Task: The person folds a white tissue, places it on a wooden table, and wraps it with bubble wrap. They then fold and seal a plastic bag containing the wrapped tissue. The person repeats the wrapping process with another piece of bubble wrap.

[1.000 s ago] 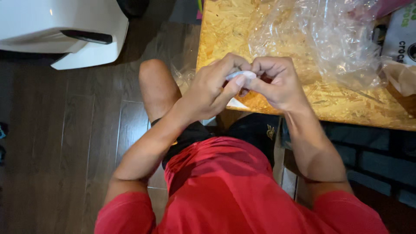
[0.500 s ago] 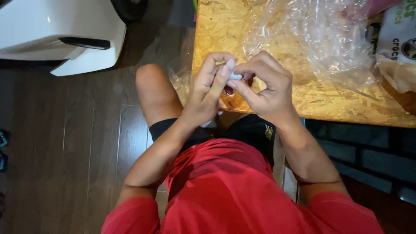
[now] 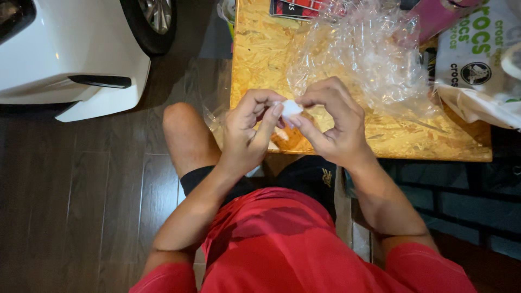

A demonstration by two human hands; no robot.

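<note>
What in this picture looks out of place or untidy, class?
A crumpled clear plastic bag sprawls loose across the chipboard table, partly over a pink item. Both hands, left hand and right hand, pinch a small white piece. Nothing looks spilled or broken.

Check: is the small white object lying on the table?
No, the small white object is pinched between the left hand and right hand.

A crumpled clear plastic bag (image 3: 369,59) sprawls across the far middle of the board table (image 3: 260,59), and at the far right lies a white bag (image 3: 477,70) with green and black print. At the far edge a flat red and black pack (image 3: 296,8) peeks in, with a pink package (image 3: 437,19) poking out behind the clear bag.
</note>
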